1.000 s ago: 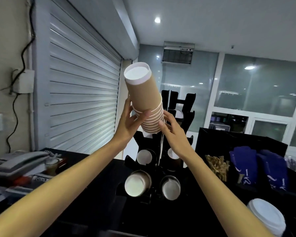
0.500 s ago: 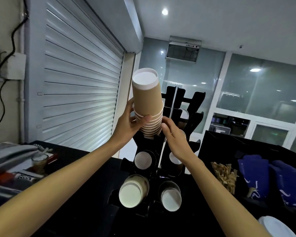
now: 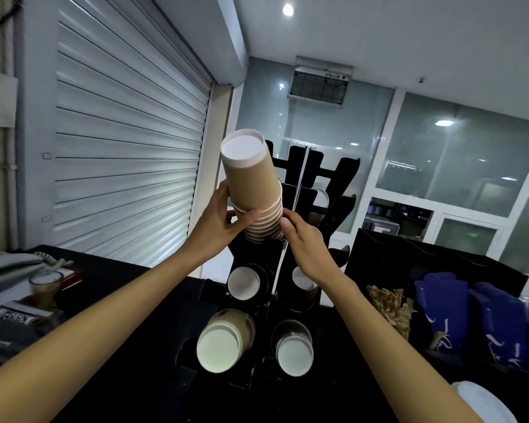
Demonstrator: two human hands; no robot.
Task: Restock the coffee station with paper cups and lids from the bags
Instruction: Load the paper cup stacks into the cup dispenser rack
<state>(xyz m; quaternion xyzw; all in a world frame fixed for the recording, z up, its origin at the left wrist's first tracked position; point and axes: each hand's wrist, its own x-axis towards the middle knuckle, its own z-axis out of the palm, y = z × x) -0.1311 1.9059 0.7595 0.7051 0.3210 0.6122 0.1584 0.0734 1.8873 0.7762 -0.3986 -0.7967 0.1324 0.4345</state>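
1. Nearest, below the grip: two rack slots are seen already loaded, cups facing the camera w/ white bases showing; two more filled slots sit just above them, still under the hands.
2. At the grip: a stack of nested brown paper cups is held above an upper rack slot, its lower end at or just inside the opening; exact seating can't be told.
3. Left hand is wrapped round the stack's lower rims, thumb across the front. Right hand is pressed against the far-right side of the same rims; fingers are hidden, so whether it clasps or only steadies can't be told.
4. Handling, as judged: stack is light, walls thin and crushable, surface fairly grippy. Nested cups may slide apart, so hold is best taken low, over the rolled rims, where it's stiffest; squeeze should be kept mild.
5. Orientation: long axis runs near upright, tilted, top leaning left and toward the camera. White base of the outermost cup points up; mouths point down into the rack.
6. Beyond the grip: the rack's upper black prongs are seen behind the stack, w/ a glass wall further back.
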